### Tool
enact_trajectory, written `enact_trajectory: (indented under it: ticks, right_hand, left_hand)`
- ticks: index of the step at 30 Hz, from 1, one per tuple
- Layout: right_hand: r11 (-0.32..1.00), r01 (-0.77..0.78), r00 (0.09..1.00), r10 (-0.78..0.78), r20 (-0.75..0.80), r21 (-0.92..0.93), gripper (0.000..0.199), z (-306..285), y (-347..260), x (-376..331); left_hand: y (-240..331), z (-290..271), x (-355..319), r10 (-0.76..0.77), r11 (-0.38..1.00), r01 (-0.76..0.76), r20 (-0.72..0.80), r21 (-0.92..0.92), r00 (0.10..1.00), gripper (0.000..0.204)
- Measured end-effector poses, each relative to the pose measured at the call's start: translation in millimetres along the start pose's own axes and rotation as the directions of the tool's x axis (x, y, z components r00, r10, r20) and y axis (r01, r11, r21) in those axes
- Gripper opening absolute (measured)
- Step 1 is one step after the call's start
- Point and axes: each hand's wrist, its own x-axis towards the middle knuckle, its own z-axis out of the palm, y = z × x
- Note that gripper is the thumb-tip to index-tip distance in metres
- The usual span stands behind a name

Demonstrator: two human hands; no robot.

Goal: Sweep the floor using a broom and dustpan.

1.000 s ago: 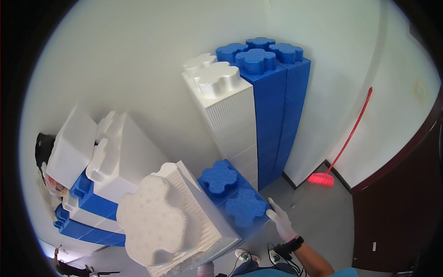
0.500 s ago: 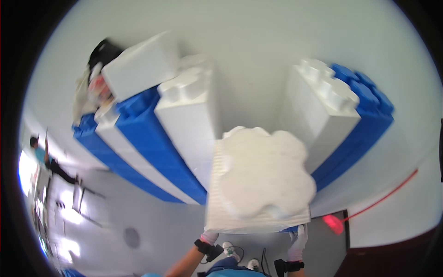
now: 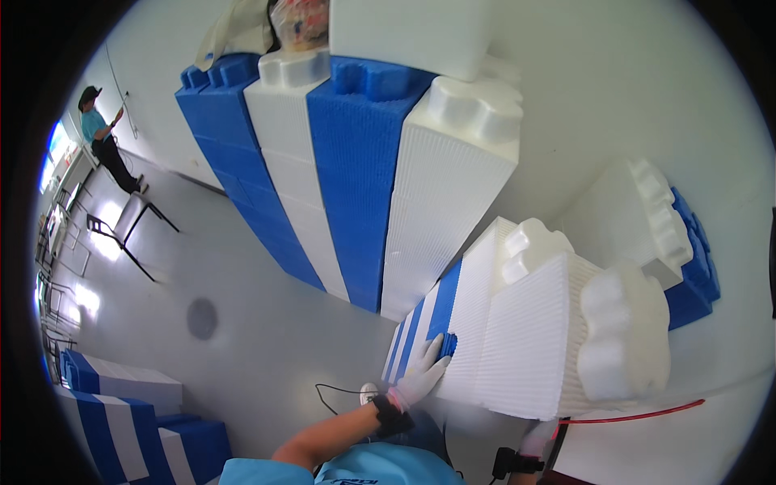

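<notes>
A big white ribbed foam block (image 3: 529, 343) with a rounded, lobed stud is in front of me at the right. It stands against a blue-and-white stack of like blocks (image 3: 443, 303). My left hand (image 3: 419, 378), in a white glove, reaches to the near side of this stack with fingers stretched out. The fingertips are at a small blue ridged piece (image 3: 448, 346); whether they grip it I cannot make out. My right hand (image 3: 537, 439), also gloved, is low beside the white block's bottom edge; its fingers are hidden and blurred.
Tall blue and white block columns (image 3: 356, 162) stand against the wall, with a loose white block (image 3: 408, 32) and bags on top. More blocks (image 3: 626, 214) are at the right. A red rod (image 3: 638, 416) lies nearby. Further blocks (image 3: 121, 420), a chair (image 3: 129, 218) and a person (image 3: 109, 137) are at the left.
My view has swung to the left and lower stacks have come into it. The white block now shows its ribbed side. My left hand has moved up along the striped stack.
</notes>
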Motion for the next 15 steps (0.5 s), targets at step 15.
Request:
enact_trajectory:
  ticks: [15]
  right_hand:
    - [0.971,-0.134,0.991,0.132,-0.025,-0.198,0.049,-9.0,-13.4,-0.5]
  left_hand:
    - [-40.1,10.4,-11.6,-0.118,0.965,0.122,0.028,-0.232,0.993,0.061]
